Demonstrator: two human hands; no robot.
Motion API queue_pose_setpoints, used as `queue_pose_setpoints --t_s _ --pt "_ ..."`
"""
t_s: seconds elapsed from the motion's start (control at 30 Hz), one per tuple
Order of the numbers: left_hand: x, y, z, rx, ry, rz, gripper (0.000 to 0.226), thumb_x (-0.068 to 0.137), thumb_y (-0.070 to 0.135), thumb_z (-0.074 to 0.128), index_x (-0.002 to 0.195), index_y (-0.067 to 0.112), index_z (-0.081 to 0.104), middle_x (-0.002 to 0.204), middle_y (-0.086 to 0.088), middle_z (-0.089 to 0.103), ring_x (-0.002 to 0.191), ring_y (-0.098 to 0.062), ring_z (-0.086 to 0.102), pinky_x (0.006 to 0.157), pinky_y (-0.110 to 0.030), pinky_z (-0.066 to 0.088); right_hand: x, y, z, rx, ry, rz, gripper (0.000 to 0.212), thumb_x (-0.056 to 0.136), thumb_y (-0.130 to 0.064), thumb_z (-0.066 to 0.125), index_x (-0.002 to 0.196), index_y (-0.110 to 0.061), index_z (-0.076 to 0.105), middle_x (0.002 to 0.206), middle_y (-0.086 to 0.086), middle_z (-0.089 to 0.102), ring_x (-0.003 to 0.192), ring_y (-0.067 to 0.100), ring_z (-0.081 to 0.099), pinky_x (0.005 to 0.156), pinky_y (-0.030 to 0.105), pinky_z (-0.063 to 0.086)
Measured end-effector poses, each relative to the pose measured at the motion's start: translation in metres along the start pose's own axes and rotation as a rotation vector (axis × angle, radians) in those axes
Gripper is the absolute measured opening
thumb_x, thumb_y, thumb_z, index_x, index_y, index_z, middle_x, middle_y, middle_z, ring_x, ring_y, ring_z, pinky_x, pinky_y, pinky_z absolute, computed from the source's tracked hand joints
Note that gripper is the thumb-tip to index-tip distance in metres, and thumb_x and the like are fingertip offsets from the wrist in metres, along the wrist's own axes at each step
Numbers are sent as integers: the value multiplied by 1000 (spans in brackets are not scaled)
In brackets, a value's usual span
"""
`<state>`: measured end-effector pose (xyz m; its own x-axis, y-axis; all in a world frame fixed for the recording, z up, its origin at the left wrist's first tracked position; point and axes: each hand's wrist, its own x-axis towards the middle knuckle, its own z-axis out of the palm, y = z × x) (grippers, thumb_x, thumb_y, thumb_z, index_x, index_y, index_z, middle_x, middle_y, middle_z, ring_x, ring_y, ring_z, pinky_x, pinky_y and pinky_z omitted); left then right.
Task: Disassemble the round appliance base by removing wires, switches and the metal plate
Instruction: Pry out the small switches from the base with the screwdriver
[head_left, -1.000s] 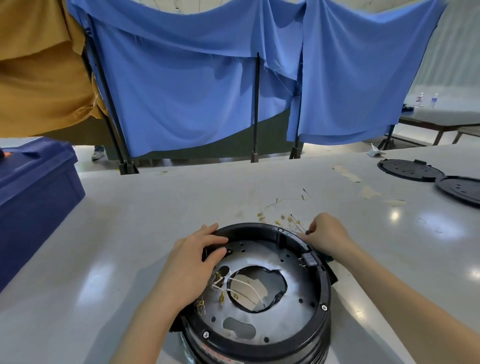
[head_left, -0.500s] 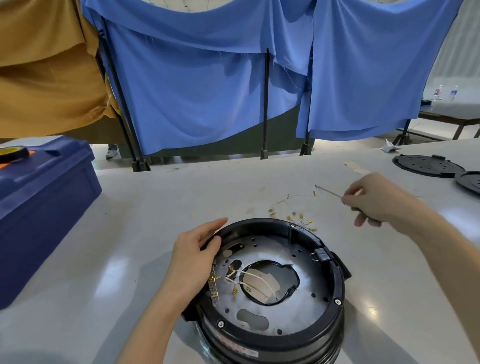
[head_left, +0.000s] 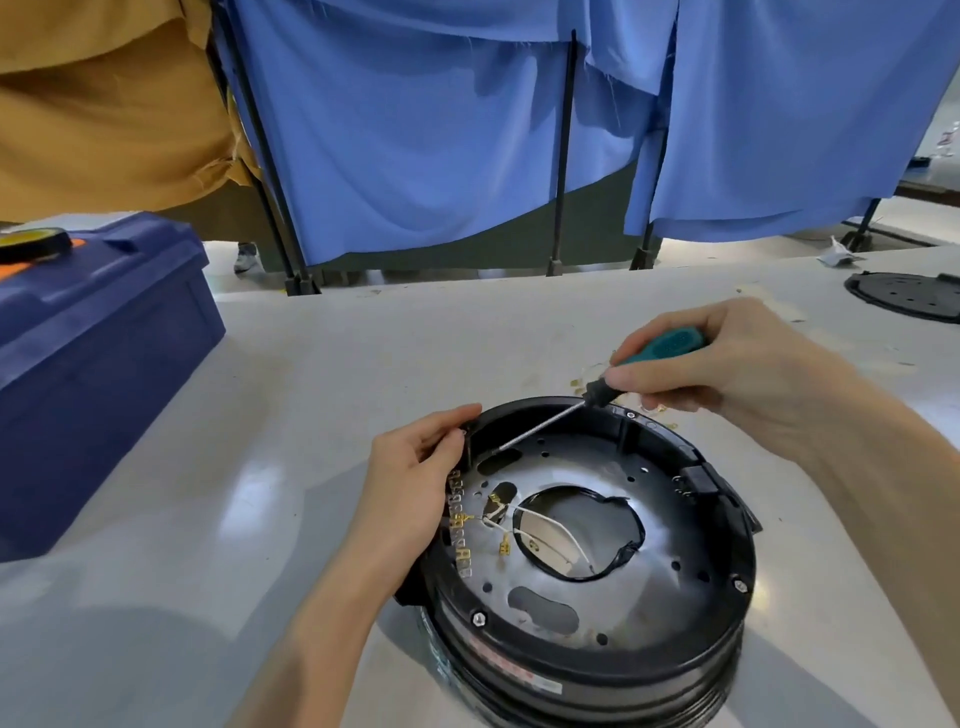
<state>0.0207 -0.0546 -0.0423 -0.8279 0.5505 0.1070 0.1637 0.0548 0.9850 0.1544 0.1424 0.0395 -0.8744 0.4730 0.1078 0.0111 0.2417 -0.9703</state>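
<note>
Fingers (head_left: 451, 419) of left hand (head_left: 410, 483) curled over round appliance base (head_left: 613, 670) rim, right hand (head_left: 727, 364) pinching green screwdriver (head_left: 670, 345), tip at metal plate (head_left: 670, 571), white wires (head_left: 550, 522) crossing its hole, blue toolbox (head_left: 93, 353) at bench's (head_left: 234, 519) left edge

Of the person, only the two hands and forearms are visible. The bare left hand (head_left: 410, 483) has slender fingers and joins a bare left forearm (head_left: 322, 623), which is uncovered as far as the lower edge of the picture. The bare right hand (head_left: 727, 364), its knuckles faintly showing, joins a bare right forearm (head_left: 893, 509), uncovered as far as the right edge.
</note>
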Motion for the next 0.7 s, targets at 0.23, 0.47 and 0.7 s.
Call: queue_pose_setpoints --t_s 0.23,0.47,0.7 --pt "1 -3 -1 -48 2 -45 30 97 6 51 107 23 74 104 4 74 103 -16 68 100 -42 48 1 16 39 126 9 21 18 60 -12 86 65 -9 69 66 14 53 49 16 42 46 20 36" --pt "0 -2 -3 -97 -25 -57 31 97 4 48 108 20 73 100 1 75 97 -17 70 96 -42 51 -1 22 26 -19 45 -3 17 60 -12 84 64 -10 68 68 19 56 57 23 48 51 24 43" --pt "-1 0 -1 -88 -22 -54 30 98 5 49 109 20 73 101 2 75 99 -16 70 96 -41 51 -4 30 42 -76 14 -33 17 68 -13 85 70 -9 69 49 -1 57 46 12 50 47 18 44"
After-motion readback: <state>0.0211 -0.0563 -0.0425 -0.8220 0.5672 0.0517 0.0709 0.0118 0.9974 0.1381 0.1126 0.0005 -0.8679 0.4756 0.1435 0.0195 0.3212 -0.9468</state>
